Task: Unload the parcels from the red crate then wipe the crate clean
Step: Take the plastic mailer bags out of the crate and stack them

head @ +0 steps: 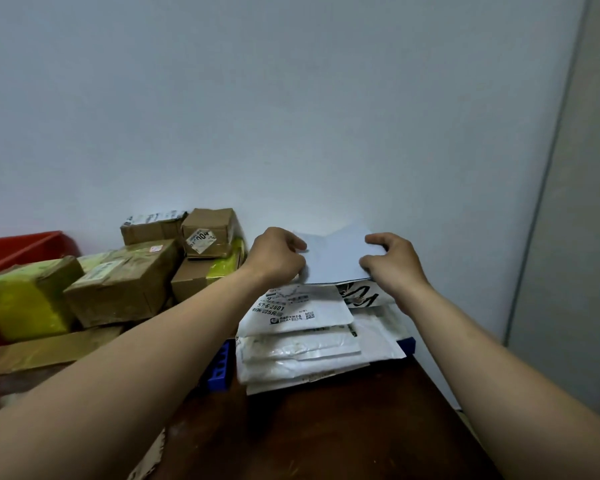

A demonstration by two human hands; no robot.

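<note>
Head: left hand (277, 255), right hand (397, 266) pinch pale parcel (336, 260).

glossy plastic mailers (293, 344), taped cardboard boxes (122, 289)

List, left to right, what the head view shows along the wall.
Red crate → large brown box → small stickered box → left hand → pale envelope → right hand.

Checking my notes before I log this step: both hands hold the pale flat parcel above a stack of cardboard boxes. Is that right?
Not quite. The head view shows the left hand and right hand holding the pale flat parcel above a stack of white mailer bags, not cardboard boxes. The cardboard boxes sit off to the left of that stack.
</note>
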